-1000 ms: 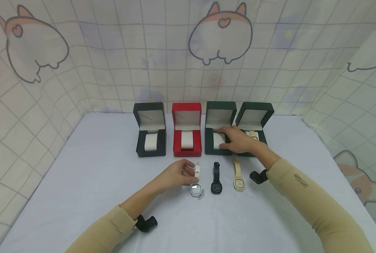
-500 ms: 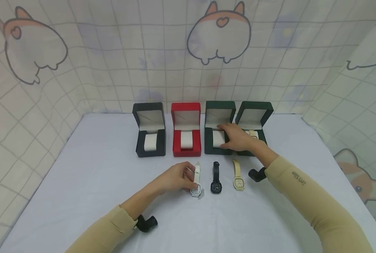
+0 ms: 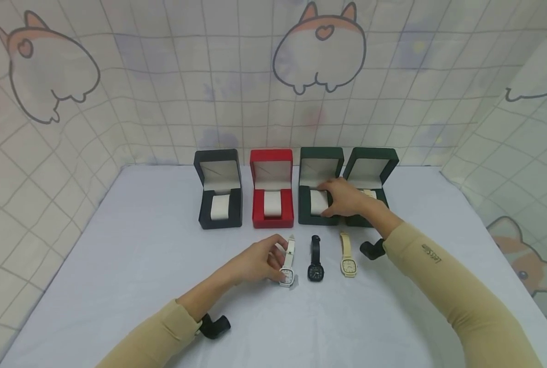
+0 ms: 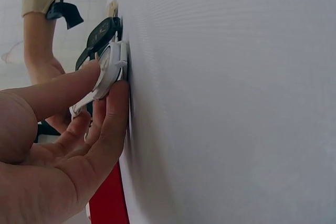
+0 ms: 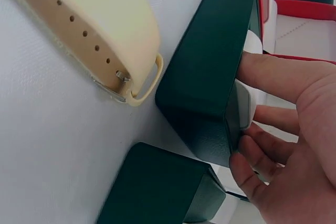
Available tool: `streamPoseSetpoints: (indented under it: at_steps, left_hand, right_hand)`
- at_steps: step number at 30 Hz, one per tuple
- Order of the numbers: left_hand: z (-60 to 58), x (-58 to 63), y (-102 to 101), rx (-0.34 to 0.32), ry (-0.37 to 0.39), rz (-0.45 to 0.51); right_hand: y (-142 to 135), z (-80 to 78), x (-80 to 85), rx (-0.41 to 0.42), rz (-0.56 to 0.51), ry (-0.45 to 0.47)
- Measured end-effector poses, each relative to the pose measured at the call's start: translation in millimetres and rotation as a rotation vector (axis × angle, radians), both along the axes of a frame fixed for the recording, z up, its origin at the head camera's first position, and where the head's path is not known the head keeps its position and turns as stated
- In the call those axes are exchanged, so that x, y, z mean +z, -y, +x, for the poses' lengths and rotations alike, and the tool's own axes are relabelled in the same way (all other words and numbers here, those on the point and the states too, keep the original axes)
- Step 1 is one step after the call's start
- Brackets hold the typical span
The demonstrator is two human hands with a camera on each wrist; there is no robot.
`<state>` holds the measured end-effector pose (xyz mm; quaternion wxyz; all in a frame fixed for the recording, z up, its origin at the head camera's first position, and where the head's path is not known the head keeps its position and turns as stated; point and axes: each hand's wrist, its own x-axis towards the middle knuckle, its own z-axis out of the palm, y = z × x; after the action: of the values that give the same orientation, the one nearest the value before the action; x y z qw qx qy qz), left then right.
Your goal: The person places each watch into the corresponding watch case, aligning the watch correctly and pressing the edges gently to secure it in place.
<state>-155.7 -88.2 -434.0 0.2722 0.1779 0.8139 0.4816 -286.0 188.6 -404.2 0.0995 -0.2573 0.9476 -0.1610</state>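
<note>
My left hand (image 3: 261,259) holds the white watch (image 3: 289,253) at its case, just above the table. In the left wrist view the thumb lies on the face of the white watch (image 4: 110,72) and the fingers are behind it. My right hand (image 3: 347,198) reaches over the open green box (image 3: 304,210) second from the right. Its thumb and fingers bracket the white cushion (image 3: 318,202) there; the right wrist view has the thumb at the near end of the cushion (image 5: 245,103) and fingers curled beside it. Part of the cushion is hidden by the hand.
A black watch (image 3: 315,258) and a cream-yellow watch (image 3: 348,266) lie right of the white one. Left of the green box stand an open red box (image 3: 258,209) and a dark box (image 3: 205,210). Another green box (image 3: 383,197) at the right bears a pale-gold watch (image 3: 370,193).
My left hand has slid from the white watch's strap to its case, and the watch has shifted and tilted slightly. The right hand stays at the cushion, with its fingers slightly nearer it.
</note>
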Motion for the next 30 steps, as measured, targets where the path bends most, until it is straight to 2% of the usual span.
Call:
streamPoseSetpoints:
  at_steps: [10,19,23,30]
  left_hand:
    - [2.1,-2.2,-0.7,-0.017,-0.041,0.029]
    - [2.0,-4.0,-0.1,-0.001,-0.050,0.026]
    - [2.5,-5.3,0.0,0.031,-0.069,0.049]
    - [2.6,-4.3,0.1,0.130,-0.098,0.108]
  right_hand:
    - [1.8,5.7,6.6,-0.001,-0.017,-0.010]
    - [0.1,8.4,10.6,-0.027,-0.133,0.008]
    - [-2.0,10.5,12.4,-0.028,-0.178,0.013]
    - [-6.7,12.5,13.0,-0.052,-0.260,0.057]
